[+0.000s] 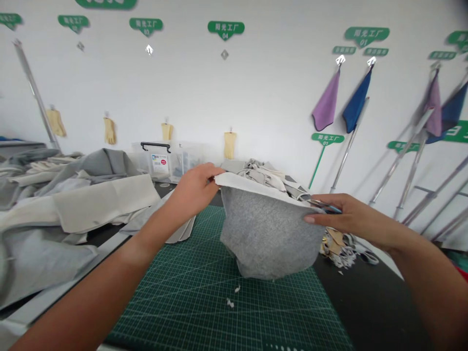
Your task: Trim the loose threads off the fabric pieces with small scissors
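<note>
A piece of grey felt-like fabric (270, 234) with a white band along its top edge hangs above the green cutting mat (175, 302). My left hand (197, 187) is closed on its upper left corner, pinching the white edge between thumb and fingers. At the upper right corner, my right hand (338, 212) is closed on the fabric. A slim metal tool (321, 204), which looks like scissors, is also held in that hand, partly hidden by the fingers. Little white scraps (230, 303) lie on the mat below the fabric.
Stacked grey and cream fabric (106, 202) covers the left side. A clear plastic box (157, 163) stands behind it. More cloth pieces (259, 170) are piled behind the held fabric. Scraps (340, 248) lie on the black table (347, 287) at right. Metal poles (349, 146) lean against the wall.
</note>
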Tool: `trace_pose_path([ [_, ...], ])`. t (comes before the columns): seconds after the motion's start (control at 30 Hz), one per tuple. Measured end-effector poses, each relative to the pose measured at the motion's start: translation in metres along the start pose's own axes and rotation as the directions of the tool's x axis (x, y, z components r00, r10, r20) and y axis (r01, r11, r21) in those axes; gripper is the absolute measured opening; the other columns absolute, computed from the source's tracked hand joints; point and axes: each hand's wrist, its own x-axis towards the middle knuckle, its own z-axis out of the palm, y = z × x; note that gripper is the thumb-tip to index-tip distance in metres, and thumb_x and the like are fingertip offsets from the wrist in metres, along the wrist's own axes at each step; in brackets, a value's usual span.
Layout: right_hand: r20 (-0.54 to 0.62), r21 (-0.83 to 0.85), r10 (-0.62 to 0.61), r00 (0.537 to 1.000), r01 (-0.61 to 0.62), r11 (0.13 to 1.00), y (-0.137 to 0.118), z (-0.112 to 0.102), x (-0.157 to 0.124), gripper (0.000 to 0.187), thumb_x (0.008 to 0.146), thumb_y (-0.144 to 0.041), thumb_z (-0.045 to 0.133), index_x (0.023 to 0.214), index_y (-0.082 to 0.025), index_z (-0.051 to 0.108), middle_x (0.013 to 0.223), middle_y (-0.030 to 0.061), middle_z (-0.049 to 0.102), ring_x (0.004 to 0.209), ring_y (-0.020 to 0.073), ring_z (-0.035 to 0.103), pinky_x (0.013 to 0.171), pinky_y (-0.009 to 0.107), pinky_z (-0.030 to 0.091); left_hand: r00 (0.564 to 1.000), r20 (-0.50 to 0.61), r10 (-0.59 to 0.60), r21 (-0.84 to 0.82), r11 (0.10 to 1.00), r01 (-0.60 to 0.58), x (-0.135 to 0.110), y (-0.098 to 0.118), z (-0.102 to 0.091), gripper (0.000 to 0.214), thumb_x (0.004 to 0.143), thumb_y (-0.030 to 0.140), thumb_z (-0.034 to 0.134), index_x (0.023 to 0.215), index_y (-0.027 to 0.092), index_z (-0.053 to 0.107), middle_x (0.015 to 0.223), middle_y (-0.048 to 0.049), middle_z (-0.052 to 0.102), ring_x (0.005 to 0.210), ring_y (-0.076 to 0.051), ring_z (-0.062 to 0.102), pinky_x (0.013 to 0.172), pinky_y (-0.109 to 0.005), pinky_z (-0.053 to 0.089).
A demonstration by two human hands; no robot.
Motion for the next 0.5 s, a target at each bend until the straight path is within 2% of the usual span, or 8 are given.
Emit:
trace_pose_path([
  [0.1,0.106,-0.164,-0.005,0.994,0.022,0.986,0.006,0.002,0.011,0.034,0.079,-0.053,0.074,0.074,-0.020,0.067,0.064,-0.0011,0.058,0.064,0.0161,0.055,0.057,0.026,0.040,0.998,-0.062,0.005,-0.020,1.000,-0.006,0.011,0.006,-0.001,0.028,0.087,0.017,0.047,0.095,0.020,0.074,0.086,-0.0038,0.069,0.081,-0.017,0.059,0.072,-0.029,0.042],
  [0.13,0.090,-0.213,-0.002,0.996,0.021,0.977,0.007,0.002,0.014,0.031,0.081,-0.051,0.073,0.076,-0.021,0.067,0.065,-0.0014,0.060,0.063,0.0154,0.055,0.058,0.026,0.039,0.996,-0.086,0.002,-0.025,1.000,-0.004,0.015,0.009,-0.001,0.028,0.087,0.016,0.047,0.095,0.020,0.074,0.083,-0.0027,0.068,0.078,-0.017,0.058,0.070,-0.028,0.040],
  [0.2,-0.032,-0.306,-0.012,0.999,0.002,0.952,0.004,0.001,0.019,0.024,0.084,-0.046,0.070,0.080,-0.022,0.069,0.068,-0.0019,0.063,0.064,0.0147,0.056,0.059,0.026,0.038,0.989,-0.146,-0.002,-0.043,0.999,-0.005,0.023,0.018,-0.004,0.027,0.088,0.015,0.047,0.092,0.020,0.073,0.075,-0.0005,0.066,0.073,-0.015,0.055,0.066,-0.028,0.038],
  [0.27,-0.200,-0.375,-0.038,0.979,-0.041,0.926,-0.003,-0.001,0.022,0.018,0.084,-0.041,0.068,0.085,-0.023,0.071,0.072,-0.0018,0.067,0.066,0.0153,0.058,0.061,0.027,0.038,0.975,-0.223,0.000,-0.064,0.998,-0.015,0.030,0.029,-0.011,0.025,0.089,0.015,0.047,0.088,0.020,0.071,0.070,0.0012,0.062,0.069,-0.014,0.052,0.064,-0.028,0.035],
  [0.37,-0.393,-0.418,-0.076,0.916,-0.104,0.903,-0.016,-0.007,0.027,0.015,0.084,-0.038,0.067,0.091,-0.026,0.073,0.079,-0.0003,0.071,0.074,0.0183,0.063,0.065,0.029,0.039,0.944,-0.329,0.028,-0.079,0.995,-0.057,0.037,0.049,-0.024,0.023,0.093,0.016,0.046,0.083,0.019,0.068,0.066,0.0020,0.054,0.066,-0.013,0.047,0.061,-0.028,0.031],
  [0.5,-0.526,-0.418,-0.139,0.839,-0.113,0.901,-0.025,-0.017,0.033,0.020,0.084,-0.040,0.068,0.099,-0.028,0.075,0.086,0.0033,0.073,0.090,0.0237,0.068,0.073,0.033,0.042,0.908,-0.409,0.096,-0.049,0.991,-0.127,0.046,0.066,-0.042,0.024,0.096,0.018,0.045,0.078,0.016,0.061,0.066,0.0018,0.044,0.066,-0.011,0.042,0.061,-0.027,0.027],
])
